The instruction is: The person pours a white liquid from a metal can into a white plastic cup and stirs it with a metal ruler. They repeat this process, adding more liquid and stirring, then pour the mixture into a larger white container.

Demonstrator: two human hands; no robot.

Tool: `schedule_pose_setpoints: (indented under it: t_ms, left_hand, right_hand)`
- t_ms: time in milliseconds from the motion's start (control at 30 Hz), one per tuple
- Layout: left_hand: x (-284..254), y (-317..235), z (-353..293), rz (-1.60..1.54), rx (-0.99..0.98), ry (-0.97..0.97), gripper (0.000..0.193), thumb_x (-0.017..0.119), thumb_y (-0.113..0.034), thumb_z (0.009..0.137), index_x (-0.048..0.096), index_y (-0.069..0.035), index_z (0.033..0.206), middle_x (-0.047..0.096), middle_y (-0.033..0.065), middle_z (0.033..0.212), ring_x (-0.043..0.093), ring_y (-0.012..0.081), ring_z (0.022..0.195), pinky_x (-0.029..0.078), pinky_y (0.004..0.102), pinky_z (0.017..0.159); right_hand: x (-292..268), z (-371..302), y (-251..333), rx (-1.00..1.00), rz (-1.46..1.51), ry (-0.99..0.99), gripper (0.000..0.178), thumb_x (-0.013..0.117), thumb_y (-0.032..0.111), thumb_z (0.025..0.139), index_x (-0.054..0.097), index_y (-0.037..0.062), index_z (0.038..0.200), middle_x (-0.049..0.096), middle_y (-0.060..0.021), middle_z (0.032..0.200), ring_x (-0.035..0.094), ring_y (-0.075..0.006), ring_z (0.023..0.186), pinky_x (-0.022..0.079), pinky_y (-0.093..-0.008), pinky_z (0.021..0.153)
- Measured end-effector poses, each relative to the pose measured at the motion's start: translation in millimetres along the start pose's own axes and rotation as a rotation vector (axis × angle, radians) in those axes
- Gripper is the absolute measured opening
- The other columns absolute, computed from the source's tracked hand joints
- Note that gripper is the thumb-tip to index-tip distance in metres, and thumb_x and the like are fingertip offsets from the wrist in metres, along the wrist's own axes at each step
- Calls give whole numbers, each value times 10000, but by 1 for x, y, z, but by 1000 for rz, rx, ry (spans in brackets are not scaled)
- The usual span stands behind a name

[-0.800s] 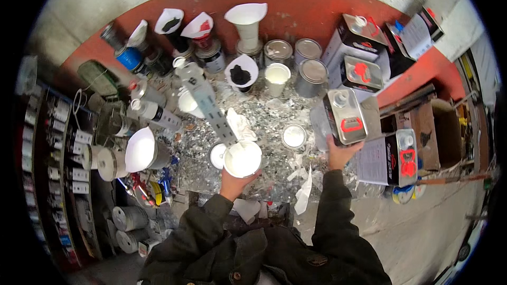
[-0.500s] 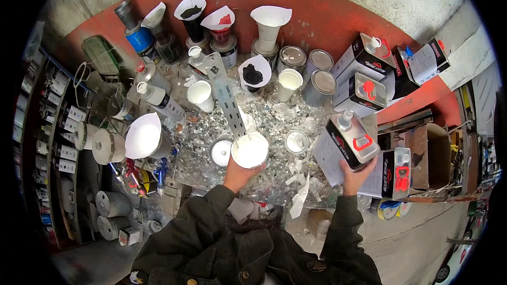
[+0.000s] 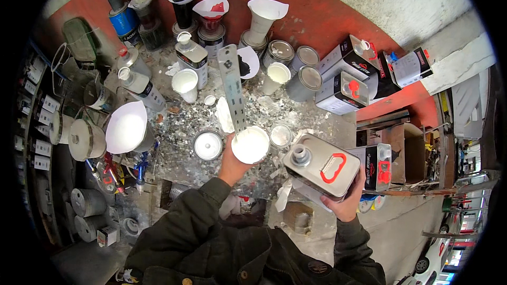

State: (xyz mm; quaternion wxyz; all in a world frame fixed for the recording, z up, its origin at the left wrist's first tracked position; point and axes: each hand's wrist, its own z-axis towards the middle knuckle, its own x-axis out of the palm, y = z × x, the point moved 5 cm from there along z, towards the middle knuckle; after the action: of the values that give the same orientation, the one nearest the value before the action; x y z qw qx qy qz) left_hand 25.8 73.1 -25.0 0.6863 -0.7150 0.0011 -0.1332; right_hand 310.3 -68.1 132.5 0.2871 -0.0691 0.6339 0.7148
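My left hand (image 3: 231,164) is wrapped round a cup of white paint (image 3: 250,144) in the middle of the bench. A flat metal mixing ruler (image 3: 232,87) with slots stands in the cup, slanting up and away from me. My right hand (image 3: 347,200) grips the side and lower edge of a rectangular metal can (image 3: 322,167). Its top faces me, with a red handle and a grey spout pointing toward the cup. The spout is apart from the cup, and no stream shows. Beside the cup lie a white round lid (image 3: 208,145) and a small open tin (image 3: 281,135).
More rectangular cans (image 3: 343,93) stand at the right. Paint tins (image 3: 305,83) and paper-lined funnels (image 3: 262,16) line the back. Bottles (image 3: 141,88) and another white cup (image 3: 185,85) stand left of the ruler. Spray guns (image 3: 140,171) hang at the bench's left edge.
My right hand has brought the can left, closer to the cup, and turned its top more toward me. My left hand still holds the cup. The whole view has shifted slightly.
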Motion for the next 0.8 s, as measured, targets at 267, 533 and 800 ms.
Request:
schedule_pose_setpoints:
  t_ms: [267,533,800]
  left_hand:
    - [2,0,-4,-34,-12,5,904,907,22,636,389,-51,1373,563,106,1303,573,220,1224,494,372,1033]
    - [-3,0,-5,10,56,-15,852,878,35,648,425,-47,1364,530,100,1272,561,215,1202,467,353,1032]
    - [-5,12,-3,47,57,-36,863,900,14,642,424,-44,1360,515,115,1276,574,239,1188,482,365,1016]
  right_hand:
    - [16,10,16,-54,-147,138,1257,916,200,541,198,-15,1550,408,-179,1459,442,-299,1350,336,-426,1158]
    - [28,28,36,-94,-277,270,1265,909,169,516,215,-8,1559,396,-180,1476,420,-304,1375,327,-426,1167]
    - [38,45,58,-199,-412,344,1258,911,120,486,255,-26,1549,439,-160,1384,474,-304,1287,369,-405,1110]
